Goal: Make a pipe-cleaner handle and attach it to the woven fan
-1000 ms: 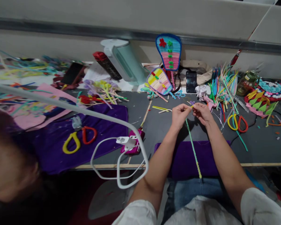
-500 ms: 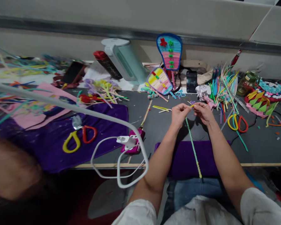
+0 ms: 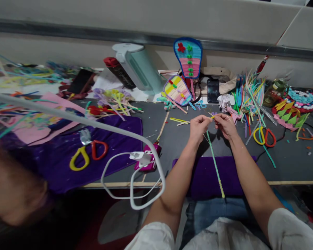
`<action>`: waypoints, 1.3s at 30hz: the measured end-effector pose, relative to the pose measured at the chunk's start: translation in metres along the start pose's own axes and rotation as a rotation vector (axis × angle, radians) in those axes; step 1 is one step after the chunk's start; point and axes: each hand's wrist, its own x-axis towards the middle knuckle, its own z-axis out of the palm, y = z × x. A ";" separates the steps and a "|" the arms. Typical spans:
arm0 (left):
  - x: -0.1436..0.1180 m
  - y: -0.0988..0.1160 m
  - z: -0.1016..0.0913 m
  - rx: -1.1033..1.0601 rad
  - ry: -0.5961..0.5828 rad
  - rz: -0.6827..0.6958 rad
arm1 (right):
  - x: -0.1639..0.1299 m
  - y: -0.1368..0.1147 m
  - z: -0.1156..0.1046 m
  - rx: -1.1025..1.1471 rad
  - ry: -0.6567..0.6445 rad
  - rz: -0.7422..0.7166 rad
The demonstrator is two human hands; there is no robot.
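**Yellow piece point(image 3: 213, 117) pinched between my fingertips above the desk point(image 3: 297, 165)**

My left hand point(image 3: 199, 126) is nearly closed, thumb and forefinger pressed together at one side of the yellow piece. My right hand point(image 3: 225, 125) meets it from the other side, thumb and forefinger pinched on it too, the remaining fingers loosely curled. The fingertips almost touch, so most of the piece is hidden. Both hands sit well in from the desk's front edge, roughly midway to the back edge.

From just below my left fingertips a thin fuzzy strip point(image 3: 214, 158), mint green turning yellow at its lower end, slants toward me across a folded purple cloth point(image 3: 231, 173) at the front edge. Whether it joins the yellow piece, I can't tell.

Just left of my left hand lie a few loose yellow and pale strips point(image 3: 179, 121). To the right of my right hand, between the front and back edges, rest scissors point(image 3: 265, 137) with one yellow and one red handle; behind them, toward the back edge, is a bunch of coloured strips point(image 3: 246, 99). A magenta power socket point(image 3: 156, 150) sits near the front edge to my left. Farther left, another person's blurred arm point(image 3: 15, 184) shows at that edge.
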 end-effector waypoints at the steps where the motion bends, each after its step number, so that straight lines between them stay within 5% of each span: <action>1: 0.000 0.001 0.000 -0.023 -0.008 -0.019 | 0.000 0.000 0.000 -0.003 -0.005 -0.003; 39: -0.003 0.000 0.004 -0.076 0.011 -0.029 | 0.001 0.006 0.005 0.010 0.065 -0.062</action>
